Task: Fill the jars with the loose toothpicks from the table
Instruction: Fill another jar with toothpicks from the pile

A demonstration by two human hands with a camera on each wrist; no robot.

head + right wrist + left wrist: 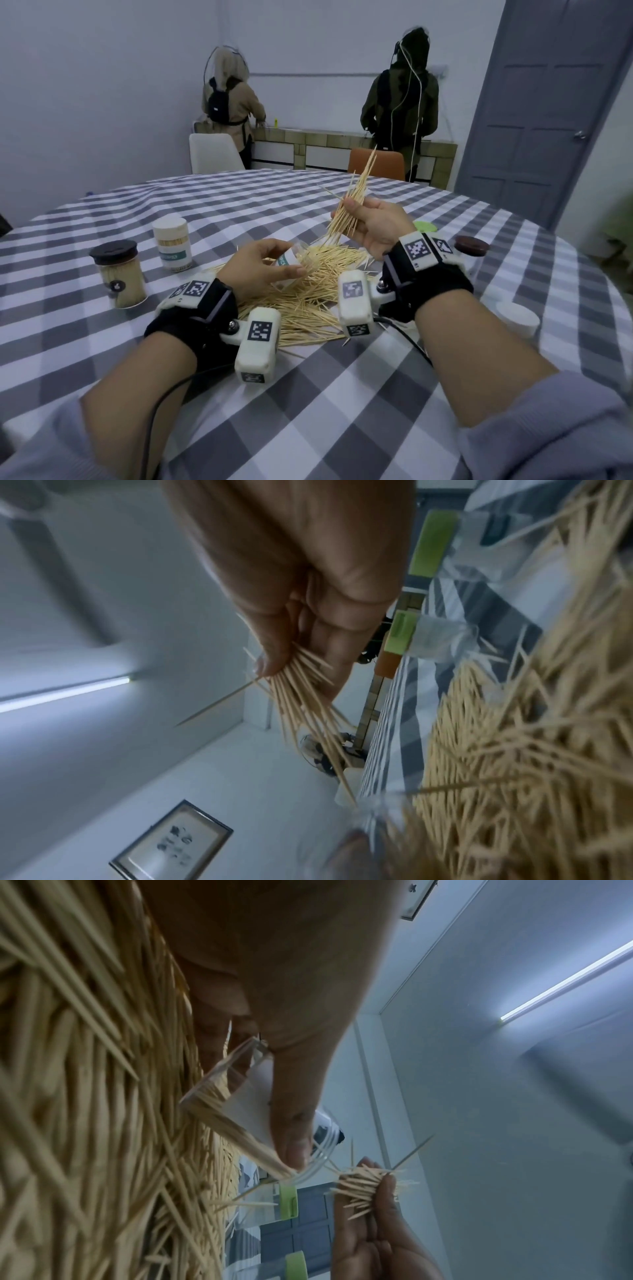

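left hand (263, 265) grips a tilted clear plastic jar (291, 262) over the pale wooden toothpick pile (308, 294); right hand (371, 226) clutches a toothpick bundle (356, 202).

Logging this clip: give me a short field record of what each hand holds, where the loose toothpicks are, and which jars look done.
left hand: left hand grips an open clear jar, tilted over the pile
right hand: right hand holds a bundle of toothpicks above the jar
loose toothpicks: pile on the checked tablecloth
filled jars: dark-lidded jar and white-topped jar, both upright at left
stage: filling under way
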